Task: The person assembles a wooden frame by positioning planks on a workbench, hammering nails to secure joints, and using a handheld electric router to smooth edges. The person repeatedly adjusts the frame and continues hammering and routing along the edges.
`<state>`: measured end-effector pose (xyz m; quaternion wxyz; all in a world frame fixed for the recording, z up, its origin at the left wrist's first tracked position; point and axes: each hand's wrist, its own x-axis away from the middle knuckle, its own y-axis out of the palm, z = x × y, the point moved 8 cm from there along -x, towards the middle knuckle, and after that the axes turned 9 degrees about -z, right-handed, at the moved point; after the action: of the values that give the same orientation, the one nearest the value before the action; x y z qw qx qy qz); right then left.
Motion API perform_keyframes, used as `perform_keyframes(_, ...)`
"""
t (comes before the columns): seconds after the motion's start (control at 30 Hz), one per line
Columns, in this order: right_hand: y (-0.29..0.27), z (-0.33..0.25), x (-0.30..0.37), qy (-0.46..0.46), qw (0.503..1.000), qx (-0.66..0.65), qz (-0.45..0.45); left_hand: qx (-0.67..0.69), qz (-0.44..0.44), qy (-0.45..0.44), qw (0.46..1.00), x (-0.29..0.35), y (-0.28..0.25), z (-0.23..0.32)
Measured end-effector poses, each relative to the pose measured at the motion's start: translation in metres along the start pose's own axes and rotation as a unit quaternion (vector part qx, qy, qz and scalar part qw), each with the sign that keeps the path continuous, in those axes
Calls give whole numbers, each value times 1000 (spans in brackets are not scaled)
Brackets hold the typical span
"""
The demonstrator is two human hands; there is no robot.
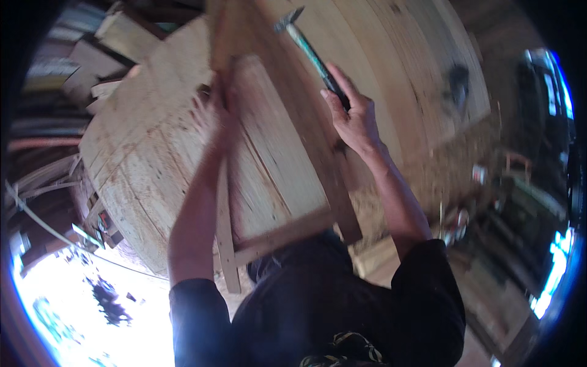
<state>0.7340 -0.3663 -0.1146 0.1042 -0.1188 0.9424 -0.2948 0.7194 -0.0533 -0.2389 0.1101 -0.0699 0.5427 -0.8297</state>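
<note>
Hammer (pixel 310 55) is held over the planked panel (pixel 391 67), handle end clamped in the right hand (pixel 354 119), presumably for leverage; left hand (pixel 217 119) is blurred near the wooden frame (pixel 333 189), grip cannot be told.

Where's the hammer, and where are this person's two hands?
Hammer (pixel 310 54): head view, middle of its handle.
Right hand (pixel 356 117): head view, middle of the hand.
Left hand (pixel 216 119): head view, middle of the hand, which is blurred.
</note>
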Motion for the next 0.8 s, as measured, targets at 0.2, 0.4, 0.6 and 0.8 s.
perform_keyframes(0.2,-61,30,242,173,974,13,146,-94,-12,13,995,-9,1,0)
perform_keyframes(0.4,-80,68,430,379,914,-7,148,-126,-39,46,990,34,-9,1)
perform_keyframes(0.6,-80,95,461,354,921,-107,123,50,-180,184,965,251,10,52)
perform_keyframes(0.8,-94,101,441,263,957,-120,1,-90,-252,173,948,355,10,122)
